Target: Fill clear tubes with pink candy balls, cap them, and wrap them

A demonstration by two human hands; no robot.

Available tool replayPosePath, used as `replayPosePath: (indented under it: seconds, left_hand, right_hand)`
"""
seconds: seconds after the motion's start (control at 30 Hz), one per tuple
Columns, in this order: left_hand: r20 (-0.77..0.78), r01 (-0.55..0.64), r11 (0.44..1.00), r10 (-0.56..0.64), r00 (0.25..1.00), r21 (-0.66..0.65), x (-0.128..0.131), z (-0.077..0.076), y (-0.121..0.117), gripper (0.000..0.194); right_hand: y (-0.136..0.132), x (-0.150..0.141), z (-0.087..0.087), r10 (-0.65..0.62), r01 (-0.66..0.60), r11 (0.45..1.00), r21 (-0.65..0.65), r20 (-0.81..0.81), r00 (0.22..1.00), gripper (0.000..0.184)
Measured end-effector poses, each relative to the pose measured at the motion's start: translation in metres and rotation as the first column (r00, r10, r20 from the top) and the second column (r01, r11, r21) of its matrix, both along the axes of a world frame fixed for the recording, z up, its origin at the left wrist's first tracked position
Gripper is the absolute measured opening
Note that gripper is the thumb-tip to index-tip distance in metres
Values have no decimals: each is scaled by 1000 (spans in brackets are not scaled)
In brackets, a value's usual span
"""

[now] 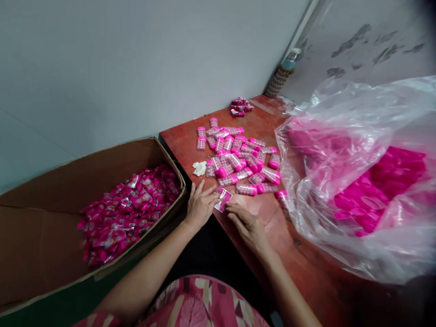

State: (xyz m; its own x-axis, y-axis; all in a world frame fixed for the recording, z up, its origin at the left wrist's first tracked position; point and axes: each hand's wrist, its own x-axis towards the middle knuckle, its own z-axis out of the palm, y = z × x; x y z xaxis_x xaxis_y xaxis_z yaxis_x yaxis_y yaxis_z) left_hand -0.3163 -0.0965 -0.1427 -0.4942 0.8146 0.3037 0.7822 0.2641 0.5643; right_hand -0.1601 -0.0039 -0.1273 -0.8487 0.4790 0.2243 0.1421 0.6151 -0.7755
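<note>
A small pink printed label or packet [224,198] lies at the near edge of the red table, between my two hands. My left hand [200,208] rests at its left side, fingers stretched and spread, with fingertips touching the label. From the right, my right hand [250,227] has its fingers close together at the label's lower right edge, seeming to pinch it. Just beyond is a loose pile of clear little bottles with pink caps [235,161], filled with small pale pink balls. A crumpled white scrap [199,168] sits beside the pile, above my left hand.
At left, a deep cardboard box [30,245] holds many wrapped pink packs [132,209]. A large clear plastic bag [316,227] with bright pink plastic pieces [374,195] covers the table's right side. Dark pink packets [240,107] and a wrapped bottle [279,79] stand near the wall.
</note>
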Motion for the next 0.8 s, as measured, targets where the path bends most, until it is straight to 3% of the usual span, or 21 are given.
replayPosePath:
  seconds: [0.1,0.2,0.37,0.6,0.67,0.8]
  left_hand:
    - [-15,-37,997,38,999,70,5,-3,4,18]
    - [1,-55,993,55,998,102,5,-4,6,16]
    - [40,-14,995,10,999,99,5,0,4,24]
    - [62,-108,983,100,993,150,11,-4,10,15]
    - [63,-123,970,112,992,211,16,-3,10,16]
    - [140,-54,929,2,990,366,30,10,5,20]
  right_hand:
    - [-6,-5,8,-166,162,973,-162,-11,986,22]
    - [-11,-6,15,-250,243,943,-227,-3,968,24]
    - [-14,1,21,-302,299,914,-273,33,953,27]
    - [-10,-1,19,-356,324,869,-373,-18,934,24]
    - [-9,-9,18,-387,302,812,-500,-73,919,25]
    - [-8,-25,18,-450,174,591,-787,-143,882,33]
